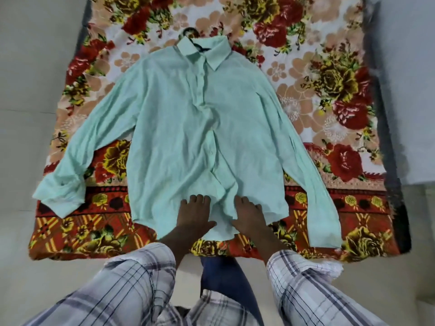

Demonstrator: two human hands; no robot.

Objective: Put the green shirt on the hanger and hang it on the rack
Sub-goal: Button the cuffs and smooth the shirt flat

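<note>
The pale green shirt [188, 128] lies spread flat, front up, on a floral blanket, both sleeves stretched out to the sides and the collar at the far end. A dark hanger hook [188, 31] sticks out past the collar; the rest of the hanger is hidden inside the shirt. My left hand [194, 216] rests palm down on the shirt's bottom hem, fingers apart. My right hand [248, 215] lies flat beside it on the hem, just right of the button placket. Neither hand grips anything.
The floral blanket [329, 95] covers the floor under the shirt. Pale floor [28, 90] surrounds it on the left and right. My plaid sleeves and blue trousers [226, 274] fill the near edge. No rack is in view.
</note>
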